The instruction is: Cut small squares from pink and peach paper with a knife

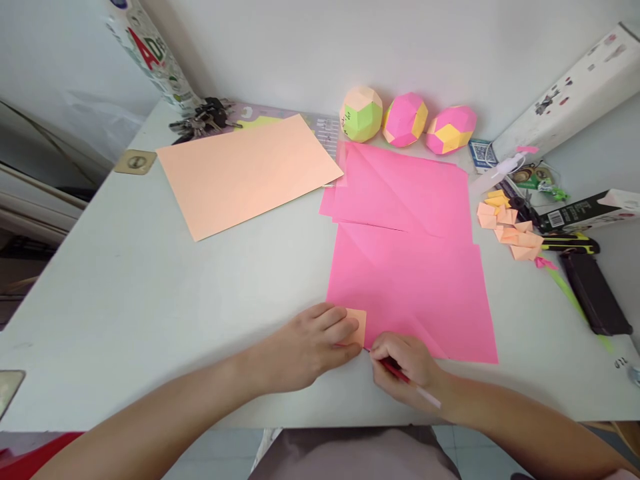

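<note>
My left hand [320, 343] lies over a small peach paper square [357, 321], pressing it down with bent, slightly spread fingers. The square rests on the lower left corner of a bright pink paper sheet [400, 287] and is partly hidden by those fingers. In a writing grip, my right hand [405, 367] is closed round a slim red pen [397, 371] with a pale end. Its tip meets the lower right corner of the square, beside my left fingertips.
A peach sheet [245, 180] lies left of more pink sheets [400, 187]. Three folded paper balls [405, 120] line the wall. Folded peach pieces [517, 233], a cutter [573, 243] and a black case [595, 293] sit right. Keys [205, 119] lie at back left.
</note>
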Demonstrator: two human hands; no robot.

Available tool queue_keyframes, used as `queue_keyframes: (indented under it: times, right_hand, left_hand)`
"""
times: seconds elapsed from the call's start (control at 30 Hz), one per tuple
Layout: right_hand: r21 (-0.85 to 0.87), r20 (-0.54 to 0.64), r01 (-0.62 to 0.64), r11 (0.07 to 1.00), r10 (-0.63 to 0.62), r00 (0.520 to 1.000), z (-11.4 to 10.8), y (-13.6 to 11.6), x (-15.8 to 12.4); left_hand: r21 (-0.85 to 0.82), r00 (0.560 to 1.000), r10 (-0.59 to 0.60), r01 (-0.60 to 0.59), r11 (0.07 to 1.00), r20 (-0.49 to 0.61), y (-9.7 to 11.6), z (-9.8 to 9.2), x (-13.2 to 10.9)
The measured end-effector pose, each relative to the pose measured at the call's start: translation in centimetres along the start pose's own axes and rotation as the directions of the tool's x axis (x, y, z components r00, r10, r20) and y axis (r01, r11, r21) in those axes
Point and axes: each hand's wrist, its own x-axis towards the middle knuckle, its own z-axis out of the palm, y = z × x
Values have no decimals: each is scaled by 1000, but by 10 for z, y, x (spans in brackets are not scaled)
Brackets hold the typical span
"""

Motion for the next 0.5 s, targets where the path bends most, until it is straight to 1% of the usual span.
queue_keyframes:
  times: [0.1,0.13,0.2,0.23,0.27,0.3,0.33,0.37,0.43,0.47,0.5]
  right_hand:
    - [31,5,-7,1000,7,1000,-1,-1,0]
    - [57,14,-36,998,35,999,-2,-2,0]
    - [150,41,-173,973,169,985,-5,-1,1]
    - [222,54,-266,938,260,964,-8,-1,2]
    - [316,69,-352,881,348,935,-10,1,4]
    - [423,91,-415,806,418,904,-13,3,6]
    - [527,116,-449,722,462,879,-15,5,8]
    - [618,139,-454,643,479,867,-17,8,9]
    - [736,189,-437,517,463,866,-20,14,12]
    - [766,204,-428,480,449,870,-21,17,13]
    - [782,208,-418,463,439,874,-22,20,13]
  left_hand:
    - [-8,1000,-8,8,1000,-3,1,0,0]
    - [-14,1000,-13,13,1000,-8,1,0,0]
    - [-39,999,-28,28,999,-20,1,0,0]
    - [-59,999,-40,38,998,-25,0,0,0]
    - [-81,998,-52,49,996,-29,0,0,0]
    - [-101,997,-63,59,993,-35,-1,0,1]
    - [-118,996,-72,67,991,-43,-3,1,1]
    - [-132,995,-82,73,989,-60,-4,2,2]
    - [-158,989,-101,82,984,-112,-7,4,3]
    - [-171,983,-116,91,981,-144,-9,5,3]
    - [-183,975,-137,105,978,-176,-11,6,4]
